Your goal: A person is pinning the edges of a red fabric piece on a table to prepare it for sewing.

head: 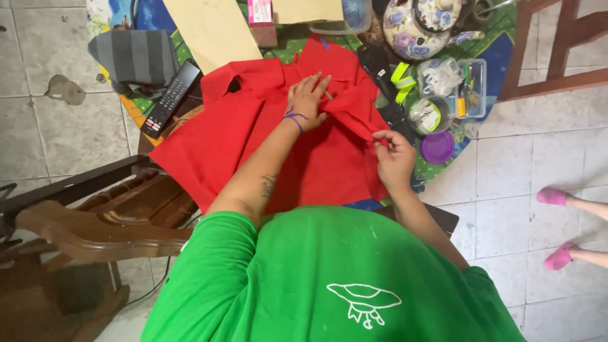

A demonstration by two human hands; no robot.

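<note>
A red cloth [240,136] lies spread over a small table. My left hand [308,100] rests flat on its middle, fingers apart and pointing away, with a purple band round the wrist. My right hand [393,158] pinches a folded edge of the red cloth at its right side, near the table's rim. A fold of the cloth runs between the two hands.
A black remote [171,98] lies at the table's left. A grey striped cloth [135,57], tan paper sheets [212,31], a flowered pot [411,28], a clear box of small items [459,85] and a purple lid [437,147] surround the cloth. Wooden chairs stand left [95,221] and top right [557,50]. Another person's feet in pink slippers [557,228] are at right.
</note>
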